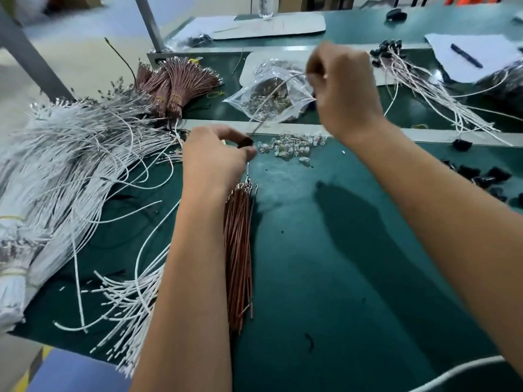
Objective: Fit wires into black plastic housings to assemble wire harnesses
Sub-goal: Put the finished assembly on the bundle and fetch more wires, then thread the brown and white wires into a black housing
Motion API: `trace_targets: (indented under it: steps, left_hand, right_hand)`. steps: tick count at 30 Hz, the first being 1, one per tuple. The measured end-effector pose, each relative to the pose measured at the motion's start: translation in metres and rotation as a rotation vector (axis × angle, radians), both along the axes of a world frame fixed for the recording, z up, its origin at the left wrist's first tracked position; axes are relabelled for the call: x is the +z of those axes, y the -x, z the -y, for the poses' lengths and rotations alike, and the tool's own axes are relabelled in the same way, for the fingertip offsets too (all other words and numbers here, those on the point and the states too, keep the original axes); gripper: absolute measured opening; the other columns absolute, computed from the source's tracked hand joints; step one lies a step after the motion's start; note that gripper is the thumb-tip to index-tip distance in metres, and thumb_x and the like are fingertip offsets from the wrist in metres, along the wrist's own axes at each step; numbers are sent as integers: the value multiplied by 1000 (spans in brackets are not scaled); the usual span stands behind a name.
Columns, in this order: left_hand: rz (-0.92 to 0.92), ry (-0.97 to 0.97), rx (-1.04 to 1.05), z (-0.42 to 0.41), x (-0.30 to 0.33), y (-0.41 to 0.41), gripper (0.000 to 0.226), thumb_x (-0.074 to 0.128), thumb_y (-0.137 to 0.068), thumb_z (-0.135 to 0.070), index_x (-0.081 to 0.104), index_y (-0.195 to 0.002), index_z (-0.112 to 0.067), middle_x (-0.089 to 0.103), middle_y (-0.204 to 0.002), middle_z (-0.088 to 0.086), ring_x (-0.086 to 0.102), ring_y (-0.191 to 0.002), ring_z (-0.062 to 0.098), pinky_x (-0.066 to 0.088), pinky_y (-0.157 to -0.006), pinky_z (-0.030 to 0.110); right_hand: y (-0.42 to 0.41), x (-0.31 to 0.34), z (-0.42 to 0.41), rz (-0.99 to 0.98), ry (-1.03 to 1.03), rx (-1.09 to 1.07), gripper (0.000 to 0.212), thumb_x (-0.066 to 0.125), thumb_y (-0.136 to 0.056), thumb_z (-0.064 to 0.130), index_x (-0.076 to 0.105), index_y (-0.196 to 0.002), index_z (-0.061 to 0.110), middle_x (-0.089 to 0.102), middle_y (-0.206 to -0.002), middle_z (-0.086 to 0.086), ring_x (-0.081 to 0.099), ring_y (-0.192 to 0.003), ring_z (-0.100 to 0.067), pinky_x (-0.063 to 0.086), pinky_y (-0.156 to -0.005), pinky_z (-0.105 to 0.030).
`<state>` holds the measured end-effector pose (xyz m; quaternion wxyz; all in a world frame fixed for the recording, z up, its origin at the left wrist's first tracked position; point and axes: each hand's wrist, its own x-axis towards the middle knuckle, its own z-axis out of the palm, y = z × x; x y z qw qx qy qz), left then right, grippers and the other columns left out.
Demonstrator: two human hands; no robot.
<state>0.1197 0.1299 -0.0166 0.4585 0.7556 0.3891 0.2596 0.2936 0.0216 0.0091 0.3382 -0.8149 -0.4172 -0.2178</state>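
My left hand (218, 157) pinches a small black plastic housing (245, 142) over the green table mat (325, 264). A thin wire (276, 93) runs from the housing up and right to my right hand (343, 89), which is raised and curled round the wire's far end. Directly below my left hand lies a loose bundle of brown wires (239, 250) with metal terminals at the top. A large heap of white wires (76, 154) covers the left side of the table.
A clear bag of small parts (271, 101) lies behind the hands, with loose clear pieces (294, 147) spilled in front. Brown wire bundles (172, 83) sit at back left. Finished white harnesses (418, 80) lie at back right, black housings (481, 176) at right, paper and pen (467, 56) beyond.
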Motion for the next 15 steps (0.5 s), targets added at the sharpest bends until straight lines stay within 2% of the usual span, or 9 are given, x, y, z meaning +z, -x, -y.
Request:
trace_targets:
  steps: [2,5,8,9,11,12,13,15]
  left_hand:
    - [-28,33,-142,13,10,-3,13,88,-74,-12,77,-81,-17,75,-79,9,59,-57,13,50,-61,24]
    - [54,246,-364,40,27,-17,13,83,-78,-5,77,-88,-7,76,-84,17,44,-44,7,34,-42,15]
    - [208,508,-474,72,31,-48,14,77,-84,-4,73,-97,0,77,-89,16,41,-43,7,29,-38,14]
    - [262,584,-474,82,29,-59,12,75,-86,-4,72,-97,0,77,-89,15,40,-43,6,28,-38,14]
    - [336,705,-447,102,20,-82,10,72,-88,-3,71,-98,1,76,-91,16,39,-42,5,26,-38,14]
    - [353,746,-418,110,14,-91,10,71,-89,-2,70,-99,1,75,-93,17,39,-44,6,26,-38,14]
    - [356,769,-387,119,7,-99,10,71,-89,-1,70,-99,0,74,-94,17,38,-46,6,27,-38,14]
    - [342,763,-312,130,-7,-107,11,73,-88,-1,71,-99,-2,72,-96,19,37,-50,8,27,-41,16]
  right_hand:
    - [-17,6,24,-25,-29,-82,14,62,-97,3,73,-105,3,75,-103,-12,66,-89,-18,46,-80,-18]
    - [-38,5,57,-143,-62,-184,17,69,-96,13,74,-110,6,75,-108,-10,70,-97,-21,46,-85,-17]
    - [-41,-2,92,-348,-141,-207,38,77,-92,19,61,-123,6,68,-115,-9,69,-101,-25,58,-89,-37]
    - [-37,-7,102,-402,-149,-222,40,78,-92,23,59,-123,7,67,-114,-9,70,-98,-25,60,-84,-41]
    - [-25,-16,124,-566,-161,-220,26,73,-96,30,65,-108,8,69,-96,-9,71,-74,-19,59,-63,-38]
    - [-17,-22,133,-734,-162,-166,27,68,-100,34,68,-97,7,69,-83,-9,66,-59,-14,52,-50,-33]
    - [-8,-27,144,-937,-153,-95,37,61,-104,39,69,-89,7,65,-73,-7,58,-49,-12,43,-43,-27]
    - [9,-37,160,-1241,-101,62,49,56,-103,46,73,-85,4,60,-64,-6,48,-43,-9,31,-37,-18]
